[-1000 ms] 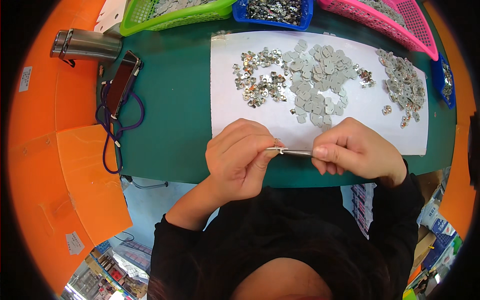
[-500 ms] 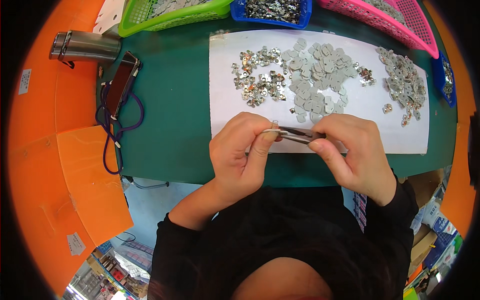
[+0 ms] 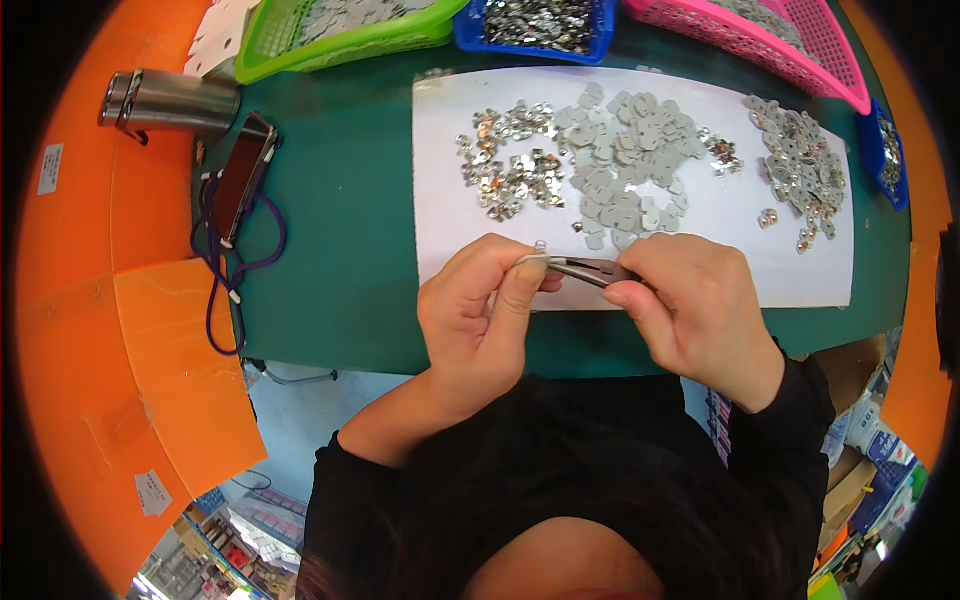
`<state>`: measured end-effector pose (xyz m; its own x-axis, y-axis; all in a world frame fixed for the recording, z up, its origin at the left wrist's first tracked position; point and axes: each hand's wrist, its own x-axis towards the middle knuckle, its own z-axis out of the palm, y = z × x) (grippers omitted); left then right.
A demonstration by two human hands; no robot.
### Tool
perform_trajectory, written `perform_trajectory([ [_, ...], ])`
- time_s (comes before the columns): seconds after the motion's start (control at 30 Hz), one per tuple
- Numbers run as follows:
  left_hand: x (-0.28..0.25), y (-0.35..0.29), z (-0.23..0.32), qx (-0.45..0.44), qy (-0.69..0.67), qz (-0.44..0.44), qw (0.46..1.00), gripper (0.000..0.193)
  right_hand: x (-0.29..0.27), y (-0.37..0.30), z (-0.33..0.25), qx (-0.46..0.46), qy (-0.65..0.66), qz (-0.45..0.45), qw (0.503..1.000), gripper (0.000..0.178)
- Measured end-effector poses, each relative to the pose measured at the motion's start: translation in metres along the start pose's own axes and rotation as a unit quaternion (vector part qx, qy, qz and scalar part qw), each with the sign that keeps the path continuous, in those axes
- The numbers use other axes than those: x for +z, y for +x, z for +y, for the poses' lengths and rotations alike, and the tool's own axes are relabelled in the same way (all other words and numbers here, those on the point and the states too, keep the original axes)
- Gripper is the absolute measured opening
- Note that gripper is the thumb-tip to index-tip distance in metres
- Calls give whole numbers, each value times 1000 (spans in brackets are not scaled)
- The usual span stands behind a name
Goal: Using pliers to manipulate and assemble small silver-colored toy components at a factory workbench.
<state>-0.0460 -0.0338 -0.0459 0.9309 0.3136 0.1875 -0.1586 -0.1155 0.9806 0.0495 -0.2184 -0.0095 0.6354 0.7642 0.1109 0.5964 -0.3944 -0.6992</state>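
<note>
My left hand [image 3: 480, 310] and my right hand [image 3: 695, 305] meet over the near edge of a white sheet [image 3: 450, 230] on the green table. Between them they hold a slim grey metal clip [image 3: 585, 268]. The left thumb and forefinger pinch its left tip; the right fingers grip its right end. On the sheet beyond lie a heap of shiny small metal parts [image 3: 510, 170], a heap of flat grey pieces [image 3: 625, 165] and a third pile of silvery parts [image 3: 800, 170] at the right.
Green [image 3: 340, 40], blue [image 3: 540, 25] and pink [image 3: 770, 45] baskets line the far edge. A steel flask [image 3: 165, 100] and a phone on a purple cord [image 3: 240, 185] lie at the left. Orange panels [image 3: 120, 330] flank the table.
Both hands have shifted slightly right and away from me with the clip; the left thumb now presses on the clip's left tip.
</note>
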Motion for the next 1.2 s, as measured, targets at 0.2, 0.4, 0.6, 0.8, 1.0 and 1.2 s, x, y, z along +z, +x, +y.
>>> perform_trajectory([
  [0.2, 1, 11, 0, 0, 39, -101, 994, 19, -9, -13, 20, -44, -98, 81, 991, 13],
  [0.4, -13, 8, -8, 16, 83, -50, 995, 28, -52, -55, 71, 213, -288, 257, 898, 19],
  [0.6, 1, 12, 1, 26, 122, -103, 987, 20, -63, -59, 74, 242, -332, 278, 868, 17],
  [0.8, 7, 10, 2, 23, 124, -115, 985, 19, -29, -26, 75, 127, -75, 282, 948, 19],
  [1.0, 4, 8, 4, -5, 129, -124, 984, 18, -18, -9, 65, 71, -142, 233, 960, 23],
  [1.2, 4, 8, 0, -19, 124, -127, 984, 18, -7, -10, 64, 61, -146, 203, 966, 24],
])
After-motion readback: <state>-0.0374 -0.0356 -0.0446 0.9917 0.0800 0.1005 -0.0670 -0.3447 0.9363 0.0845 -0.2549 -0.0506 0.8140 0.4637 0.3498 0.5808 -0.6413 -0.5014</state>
